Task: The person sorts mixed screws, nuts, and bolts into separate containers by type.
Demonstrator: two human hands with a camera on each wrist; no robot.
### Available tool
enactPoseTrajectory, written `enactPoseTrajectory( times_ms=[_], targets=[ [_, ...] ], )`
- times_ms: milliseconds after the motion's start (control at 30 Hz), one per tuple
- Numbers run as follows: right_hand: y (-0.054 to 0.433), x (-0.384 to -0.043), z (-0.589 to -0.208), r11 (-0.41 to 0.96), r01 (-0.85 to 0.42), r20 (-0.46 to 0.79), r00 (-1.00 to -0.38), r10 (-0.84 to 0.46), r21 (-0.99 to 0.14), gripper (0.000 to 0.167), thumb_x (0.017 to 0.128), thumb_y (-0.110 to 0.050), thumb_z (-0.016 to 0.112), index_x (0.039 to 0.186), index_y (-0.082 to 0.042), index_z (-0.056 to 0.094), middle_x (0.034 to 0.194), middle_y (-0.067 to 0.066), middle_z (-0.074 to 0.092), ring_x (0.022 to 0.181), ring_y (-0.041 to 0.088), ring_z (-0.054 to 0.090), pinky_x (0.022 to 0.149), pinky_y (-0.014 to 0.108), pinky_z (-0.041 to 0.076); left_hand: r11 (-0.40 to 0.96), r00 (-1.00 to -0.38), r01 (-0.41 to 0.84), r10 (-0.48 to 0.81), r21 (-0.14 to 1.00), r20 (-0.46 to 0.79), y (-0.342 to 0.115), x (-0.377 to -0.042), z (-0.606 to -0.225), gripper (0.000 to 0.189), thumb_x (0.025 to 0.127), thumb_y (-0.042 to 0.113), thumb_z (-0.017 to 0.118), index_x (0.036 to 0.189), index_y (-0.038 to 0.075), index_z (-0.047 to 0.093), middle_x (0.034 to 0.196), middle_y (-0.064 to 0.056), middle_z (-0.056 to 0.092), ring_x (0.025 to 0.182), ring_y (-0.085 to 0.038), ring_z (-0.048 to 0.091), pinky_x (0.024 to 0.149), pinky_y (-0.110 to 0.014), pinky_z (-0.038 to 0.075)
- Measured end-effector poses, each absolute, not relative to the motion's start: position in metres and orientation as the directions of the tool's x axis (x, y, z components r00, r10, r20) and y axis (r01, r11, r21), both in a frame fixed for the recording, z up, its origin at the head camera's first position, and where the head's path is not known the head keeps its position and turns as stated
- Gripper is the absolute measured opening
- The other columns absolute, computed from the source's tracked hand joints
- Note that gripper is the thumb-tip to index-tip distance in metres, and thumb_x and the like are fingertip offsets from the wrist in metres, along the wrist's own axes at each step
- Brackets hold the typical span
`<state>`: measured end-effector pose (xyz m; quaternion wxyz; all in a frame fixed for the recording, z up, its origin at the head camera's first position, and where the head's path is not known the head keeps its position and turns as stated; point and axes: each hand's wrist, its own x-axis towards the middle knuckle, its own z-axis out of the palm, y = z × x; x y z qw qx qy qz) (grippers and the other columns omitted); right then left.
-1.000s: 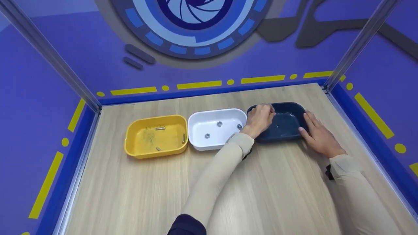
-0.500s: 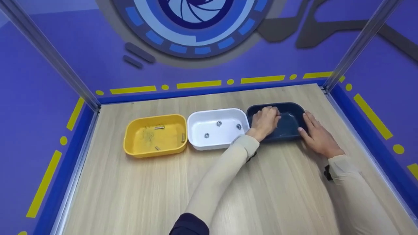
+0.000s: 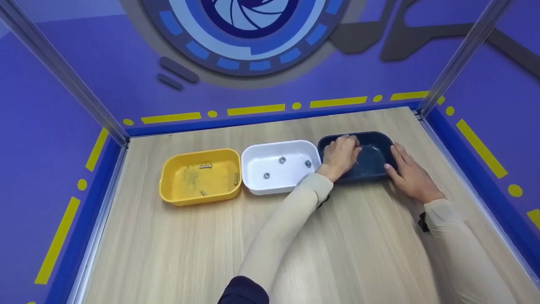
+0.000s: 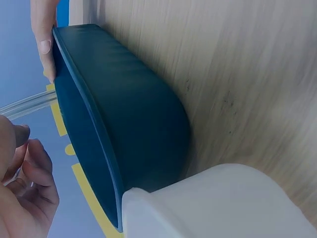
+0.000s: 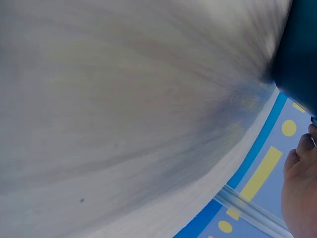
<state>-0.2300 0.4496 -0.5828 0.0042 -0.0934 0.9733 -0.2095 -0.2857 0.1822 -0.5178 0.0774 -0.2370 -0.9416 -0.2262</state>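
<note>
Three trays stand in a row: yellow (image 3: 168, 185), white (image 3: 249, 177) and dark blue (image 3: 369, 177). My left hand (image 3: 341, 156) reaches down inside the dark tray, palm hidden in the head view. Its fingers look bent in the left wrist view, thumb near the fingertips; whether anything small sits between them is unclear. A tiny shiny bit (image 3: 357, 163) shows beside it. At the tray's right end rests my right hand (image 3: 412, 175), its fairly straight fingers along the outside and thumb at the front rim. In the right wrist view the right hand (image 5: 304, 183) is partly cut off.
Several metal bolts, one of them a bolt (image 3: 205, 166) at the back, lie in the yellow tray. The white tray holds three nuts, one a nut (image 3: 282, 160). Purple walls (image 3: 236, 97) enclose the wooden table (image 3: 190, 253) at the back and sides.
My left hand has shifted slightly right within the dark tray since one second ago, then barely moved. The right hand stays at the tray's end.
</note>
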Motion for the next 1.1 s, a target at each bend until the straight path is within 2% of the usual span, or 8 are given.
enactPoseTrajectory(
  times_ms=[300,567,700,900,1100],
  targets=[
    [0.45,-0.231,-0.584,0.895,-0.198,0.071,-0.98,-0.185,-0.399,0.08,0.113,-0.048,0.045,0.172,-0.005,0.012,0.18,0.019,0.007,0.165,0.045,0.011,0.131,0.068,0.017,0.789,-0.851,0.518,0.435,0.331,0.295,0.17,-0.284,-0.518,0.022,0.108,0.038,0.063,0.117,0.024,0.076,0.112,0.008,0.075,0.097,-0.015,0.077,0.077,-0.031,0.064],
    [0.45,-0.23,-0.585,0.887,-0.229,0.105,-0.973,-0.204,-0.402,0.079,0.113,-0.047,0.045,0.171,-0.004,0.015,0.179,0.021,0.011,0.165,0.046,0.013,0.133,0.063,0.014,0.756,-0.831,0.55,0.453,0.355,0.321,0.148,-0.28,-0.524,0.023,0.108,0.038,0.065,0.115,0.02,0.078,0.108,0.005,0.075,0.098,-0.013,0.075,0.081,-0.028,0.063],
    [0.45,-0.231,-0.583,0.888,-0.23,0.113,-0.973,-0.202,-0.397,0.079,0.112,-0.048,0.047,0.17,-0.003,0.018,0.179,0.021,0.012,0.165,0.045,0.013,0.134,0.063,0.014,0.737,-0.822,0.568,0.484,0.366,0.301,0.132,-0.278,-0.521,0.028,0.108,0.04,0.063,0.121,0.019,0.076,0.111,0.003,0.074,0.101,-0.014,0.072,0.082,-0.028,0.061],
    [0.452,-0.23,-0.577,0.882,-0.224,0.14,-0.973,-0.182,-0.415,0.08,0.111,-0.047,0.052,0.169,-0.001,0.024,0.178,0.023,0.017,0.162,0.049,0.018,0.13,0.068,0.018,0.692,-0.816,0.574,0.528,0.438,0.236,0.096,-0.274,-0.515,0.037,0.111,0.042,0.058,0.133,0.016,0.069,0.123,0.001,0.071,0.111,-0.015,0.068,0.094,-0.029,0.058],
    [0.445,-0.222,-0.573,0.857,-0.235,0.221,-0.964,-0.146,-0.459,0.075,0.108,-0.044,0.06,0.164,-0.001,0.037,0.175,0.025,0.023,0.159,0.054,0.022,0.124,0.076,0.021,0.717,-0.829,0.56,0.494,0.416,0.264,0.047,-0.263,-0.524,0.04,0.109,0.044,0.059,0.134,0.015,0.069,0.129,0.0,0.07,0.118,-0.02,0.067,0.103,-0.037,0.055]
  ],
)
